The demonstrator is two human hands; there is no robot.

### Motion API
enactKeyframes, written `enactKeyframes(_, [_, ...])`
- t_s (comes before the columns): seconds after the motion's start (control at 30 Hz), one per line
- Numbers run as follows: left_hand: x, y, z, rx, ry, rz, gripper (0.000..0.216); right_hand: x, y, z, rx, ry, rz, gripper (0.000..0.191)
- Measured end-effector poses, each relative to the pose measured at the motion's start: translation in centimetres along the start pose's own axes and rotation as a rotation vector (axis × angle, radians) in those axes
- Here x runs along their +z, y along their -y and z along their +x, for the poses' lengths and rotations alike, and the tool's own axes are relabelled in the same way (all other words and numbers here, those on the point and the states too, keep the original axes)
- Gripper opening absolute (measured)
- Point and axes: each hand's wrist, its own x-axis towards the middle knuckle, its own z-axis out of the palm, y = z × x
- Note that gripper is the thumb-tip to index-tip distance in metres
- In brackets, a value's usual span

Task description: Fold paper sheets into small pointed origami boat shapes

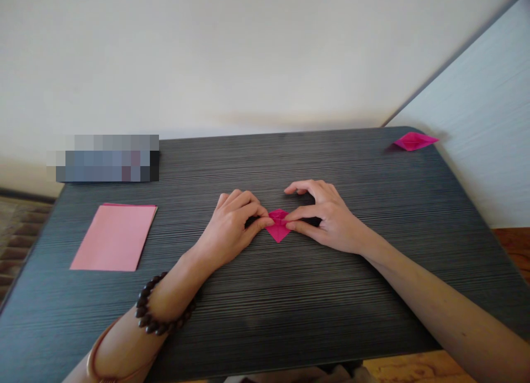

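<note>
the left hand (232, 225) and right hand (332, 218) pinch the folded magenta paper (279, 233) thumb-to-forefinger, and i'd square it up before creasing.

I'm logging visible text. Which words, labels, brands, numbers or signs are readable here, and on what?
None can be read.
Pixelated patch at the back left of the table: too blurred to tell.
Small folded paper at centre, pink paper stack, far-right folded piece: no lettering visible.

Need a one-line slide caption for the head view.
Left hand and right hand pinch a small folded magenta paper at a dark table, pink sheets to the left.
</note>
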Motion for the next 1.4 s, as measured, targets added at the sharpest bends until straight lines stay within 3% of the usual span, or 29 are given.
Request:
enactKeyframes(0.27, [-0.22,-0.05,-0.03,-0.004,0.003,-0.028,0.020,0.37,0.01,-0.18,0.107,-0.110,0.032,0.020])
enactKeyframes(0.93, [0.13,-0.61,-0.06,-0.104,-0.041,0.003,0.017,0.92,0.01,0.12,0.184,-0.089,-0.031,0.019])
enactKeyframes(1.4, [-0.08,-0.69,-0.14,-0.055,0.068,0.063,0.019,0.26,0.06,0.39,0.170,0.018,0.006,0.016])
